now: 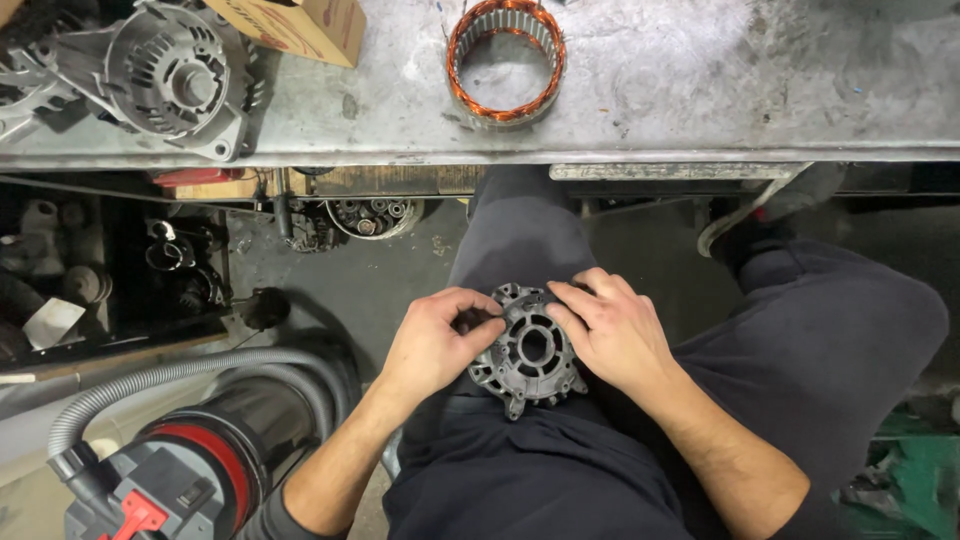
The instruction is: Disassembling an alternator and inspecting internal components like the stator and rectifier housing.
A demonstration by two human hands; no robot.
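A round, dark grey cast-metal end housing with a large centre hole and ribbed vents (pixel 528 350) rests on the person's lap, on the left thigh of dark trousers (pixel 520 240), steadied from both sides. The left hand (pixel 432 345) curls over its left rim, thumb and forefinger pinching at the edge near a small dark part that is too shadowed to make out. The right hand (pixel 612 335) lies on the right rim with fingers pressed together and bent down onto the casting, holding it against the leg. Ahead, on the scuffed grey metal surface (pixel 700 80), stands a ring-shaped stator wound with copper wire (pixel 506 62); a silver finned alternator body (pixel 170 75) sits at the far left beside a brown cardboard box (pixel 300 25). Below to the left, a red and black vacuum cleaner with a grey ribbed hose (pixel 190 450) stands on the floor. The likely risk is the housing's footing: it sits on a sloping, soft thigh rather than the surface, so a hard pull from the left fingers could tip it or let it slide off towards the floor. Any small part coming loose could drop between the legs and be lost among the clutter beneath.
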